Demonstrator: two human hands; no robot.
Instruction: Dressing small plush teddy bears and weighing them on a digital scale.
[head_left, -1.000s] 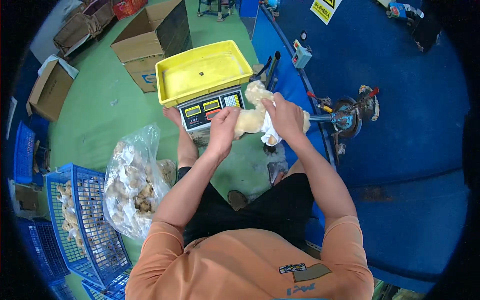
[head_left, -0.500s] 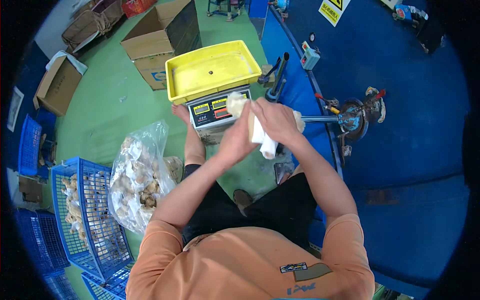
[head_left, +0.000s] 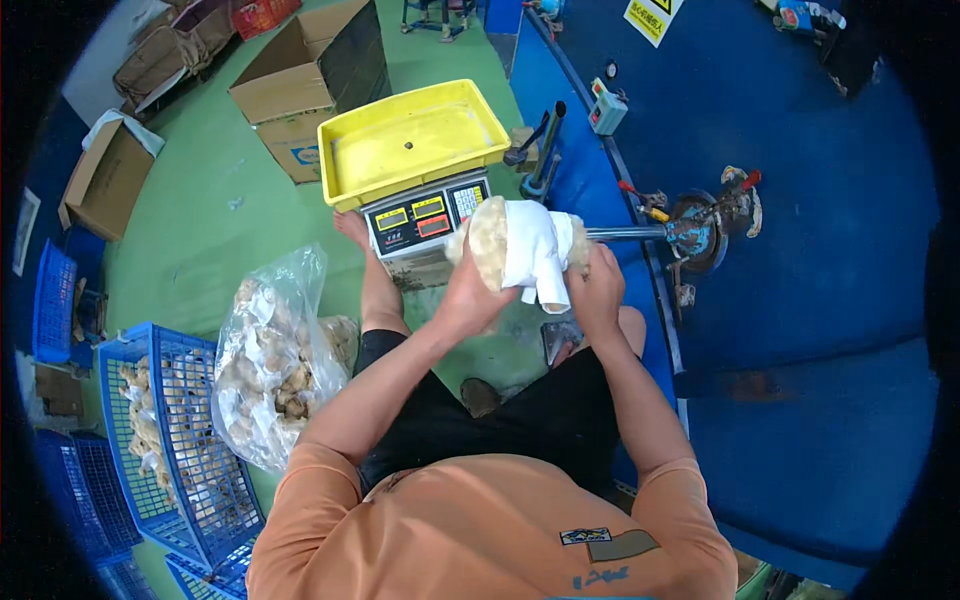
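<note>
A plush toy (head_left: 533, 245), cream and furry at both ends with white cloth round its middle, is held between my hands above my knees. My left hand (head_left: 472, 298) is closed round the underside of its larger furry end, on the left. My right hand (head_left: 600, 290) grips the smaller right end. A shiny metal tube (head_left: 628, 233) runs from the blue machine to that end; whether it goes inside the toy is hidden. Just beyond the toy stands a digital scale (head_left: 400, 238) with a yellow tray (head_left: 375, 170) on top, a small dark speck in it.
On my left are a clear bag (head_left: 300, 280) of plush pieces and a blue crate (head_left: 185, 420) holding more. An open cardboard box (head_left: 290, 115) stands beyond the scale. The blue machine panel (head_left: 800, 280) fills the right, with a switch box (head_left: 607, 112) near its edge.
My hands were close together over the toy; now they are apart, one at each end. The toy has turned, showing more cream fur and the white cloth. My right hand has moved lower.
</note>
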